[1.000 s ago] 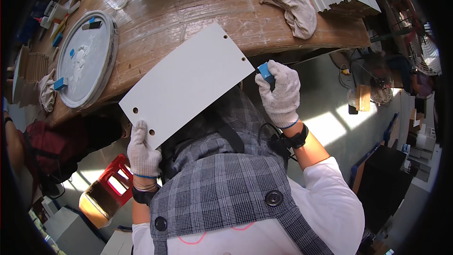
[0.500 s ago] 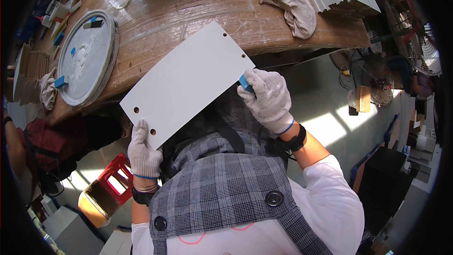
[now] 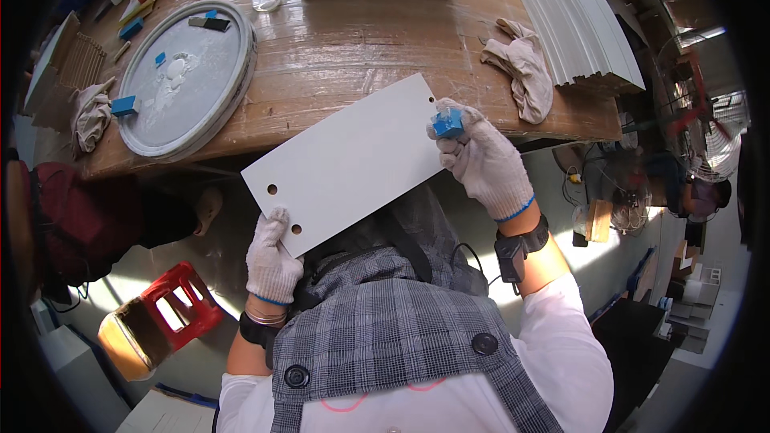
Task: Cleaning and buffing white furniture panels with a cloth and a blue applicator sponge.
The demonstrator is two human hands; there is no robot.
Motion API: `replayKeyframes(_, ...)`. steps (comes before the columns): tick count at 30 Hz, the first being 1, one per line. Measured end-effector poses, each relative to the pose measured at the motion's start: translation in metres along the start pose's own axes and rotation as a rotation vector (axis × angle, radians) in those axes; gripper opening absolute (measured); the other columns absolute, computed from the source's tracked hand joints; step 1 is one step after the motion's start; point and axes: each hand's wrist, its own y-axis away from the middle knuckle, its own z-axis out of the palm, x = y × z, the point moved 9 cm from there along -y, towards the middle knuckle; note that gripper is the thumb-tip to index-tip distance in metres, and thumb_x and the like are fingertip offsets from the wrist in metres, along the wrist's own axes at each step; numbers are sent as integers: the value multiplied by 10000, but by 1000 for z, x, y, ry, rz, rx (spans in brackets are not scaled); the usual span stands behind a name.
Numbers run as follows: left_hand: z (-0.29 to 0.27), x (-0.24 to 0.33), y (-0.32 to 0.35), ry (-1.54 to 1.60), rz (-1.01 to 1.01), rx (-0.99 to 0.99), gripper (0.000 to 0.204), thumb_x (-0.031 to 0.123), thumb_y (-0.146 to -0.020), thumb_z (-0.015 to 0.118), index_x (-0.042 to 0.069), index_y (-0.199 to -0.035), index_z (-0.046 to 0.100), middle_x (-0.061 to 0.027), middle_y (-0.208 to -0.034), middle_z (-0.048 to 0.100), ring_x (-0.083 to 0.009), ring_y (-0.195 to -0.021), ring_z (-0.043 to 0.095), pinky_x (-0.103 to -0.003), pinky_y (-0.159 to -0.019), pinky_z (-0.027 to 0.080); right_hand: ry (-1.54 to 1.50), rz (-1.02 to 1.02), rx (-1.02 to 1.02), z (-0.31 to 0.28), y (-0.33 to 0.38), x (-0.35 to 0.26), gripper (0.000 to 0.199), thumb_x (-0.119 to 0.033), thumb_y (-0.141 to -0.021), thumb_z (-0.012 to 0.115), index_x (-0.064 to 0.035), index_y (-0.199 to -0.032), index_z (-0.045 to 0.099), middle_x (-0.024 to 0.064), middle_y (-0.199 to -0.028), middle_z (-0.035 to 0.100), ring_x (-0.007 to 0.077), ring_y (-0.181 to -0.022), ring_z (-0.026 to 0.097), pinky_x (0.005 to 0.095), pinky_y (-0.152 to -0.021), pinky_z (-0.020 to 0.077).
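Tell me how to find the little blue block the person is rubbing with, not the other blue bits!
Start at the long wooden workbench, then find the white board tilted off its near edge. At the board's far right corner, the gloved right hand pinches a small blue block. The other blue pieces lie on the round grey tray at the left; this one alone is in a hand.

Sunlit grey floor [image 3: 609,273] under wooden workbench [image 3: 337,72]
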Motion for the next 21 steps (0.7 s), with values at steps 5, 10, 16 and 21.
replayKeyframes(5, 25, 4, 8, 67, -58, -222, 375, -4, -903, 411, 26, -1277, 430, -92, -1161, 548, -231, -1095, 564, -447, -965, 484, 180, 52, -203, 81, -45, 10, 432, -251, -945, 538, -13, -1302, 487, 95, -1044, 608, 132, -829, 576, 263, -733, 494)
replayKeyframes(10, 24, 1, 9, 119, -119, -313, 330, 144, -925, 578, 25, -1226, 509, -70, -1139, 600, -172, -1008, 596, -328, -916, 497, 1018, -382, -268, 194, -80, 14, 395, -179, -897, 646, 16, -1223, 536, 101, -1028, 635, 129, -895, 608, 275, -786, 510)
replayKeyframes(16, 11, -7, 1, 126, -144, -320, 306, 145, -934, 550, 13, -1210, 539, -67, -1076, 626, -146, -950, 609, -295, -863, 503, 1343, -838, -536, 300, -142, 59, 342, -134, -802, 711, -2, -1105, 623, 175, -927, 653, 259, -874, 650, 334, -782, 507)
replayKeyframes(21, 13, -5, -4, 129, -136, -354, 322, 156, -930, 564, 5, -1213, 540, -60, -1064, 632, -137, -932, 608, -288, -864, 495, 1491, -963, -579, 324, -181, 94, 270, -55, -801, 692, 16, -1056, 642, 159, -914, 656, 265, -819, 667, 326, -736, 523)
